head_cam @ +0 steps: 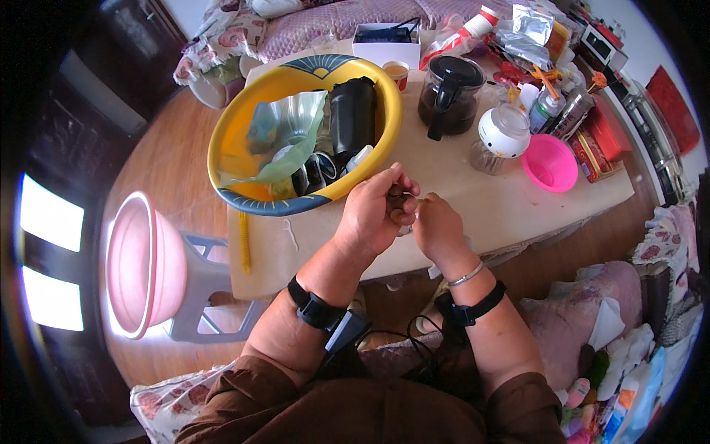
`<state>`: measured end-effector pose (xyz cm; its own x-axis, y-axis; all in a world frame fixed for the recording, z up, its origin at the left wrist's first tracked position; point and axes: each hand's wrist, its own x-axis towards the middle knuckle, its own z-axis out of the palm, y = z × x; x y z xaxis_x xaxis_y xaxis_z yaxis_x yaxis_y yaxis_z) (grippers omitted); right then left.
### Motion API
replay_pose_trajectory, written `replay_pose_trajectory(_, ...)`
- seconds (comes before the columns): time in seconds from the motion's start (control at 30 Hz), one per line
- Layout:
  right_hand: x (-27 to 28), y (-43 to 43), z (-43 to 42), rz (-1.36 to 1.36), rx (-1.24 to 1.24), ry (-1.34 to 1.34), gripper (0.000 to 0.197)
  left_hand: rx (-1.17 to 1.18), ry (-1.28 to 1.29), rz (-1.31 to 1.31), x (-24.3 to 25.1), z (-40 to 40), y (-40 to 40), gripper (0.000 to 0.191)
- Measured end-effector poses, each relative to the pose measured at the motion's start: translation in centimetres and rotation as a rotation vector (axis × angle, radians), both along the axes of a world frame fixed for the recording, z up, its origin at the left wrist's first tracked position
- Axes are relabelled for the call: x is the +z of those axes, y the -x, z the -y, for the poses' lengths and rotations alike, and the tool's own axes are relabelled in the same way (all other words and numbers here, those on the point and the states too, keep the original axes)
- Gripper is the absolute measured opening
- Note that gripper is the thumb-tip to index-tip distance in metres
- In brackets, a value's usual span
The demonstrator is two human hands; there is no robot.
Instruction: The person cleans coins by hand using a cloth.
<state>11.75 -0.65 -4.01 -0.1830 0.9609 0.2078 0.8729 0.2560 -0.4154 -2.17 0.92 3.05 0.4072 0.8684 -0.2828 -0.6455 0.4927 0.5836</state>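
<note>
My left hand [369, 208] is raised over the near edge of the table, its fingers curled around some small dark roundish items [396, 195]. What these are, I cannot tell. Close beside it, my right hand [438, 225] has its fingers bent in, with the fingertips almost at the left hand's; whether it pinches anything is hidden. A small clear or whitish thing [405, 230] shows below the hands, mostly covered. Just beyond my left hand stands a yellow plastic basin [388, 141] with a blue pattern, holding a black bottle [353, 116] and a greenish plastic bag [297, 147].
Past the hands stand a glass pot [450, 97] of dark liquid, a paper cup [396, 75], a white-topped jar [503, 132] and a pink bowl [549, 164]. Bottles and packets crowd the right side. Leftward, a pink basin [147, 266] rests against a grey stool [208, 299].
</note>
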Motion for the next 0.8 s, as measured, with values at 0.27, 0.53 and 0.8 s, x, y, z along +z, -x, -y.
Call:
replay_pose_trajectory(0.27, -0.3, -0.1, 0.0, -0.026, 0.007, 0.010, 0.009, 0.045, 0.015, -0.119, -1.0, -0.1, -0.4, 0.016)
replay_pose_trajectory(0.53, 4.0, -2.7, -0.1, -0.540, -0.123, 0.212, 0.014, 0.051, 0.046, -0.226, -2.1, 0.0, -1.6, 0.018)
replay_pose_trajectory(0.8, 5.2, -5.6, 0.7, -1.099, -0.030, 0.305, 0.015, -0.117, -0.130, -0.362, -2.0, 1.2, -2.9, 0.010)
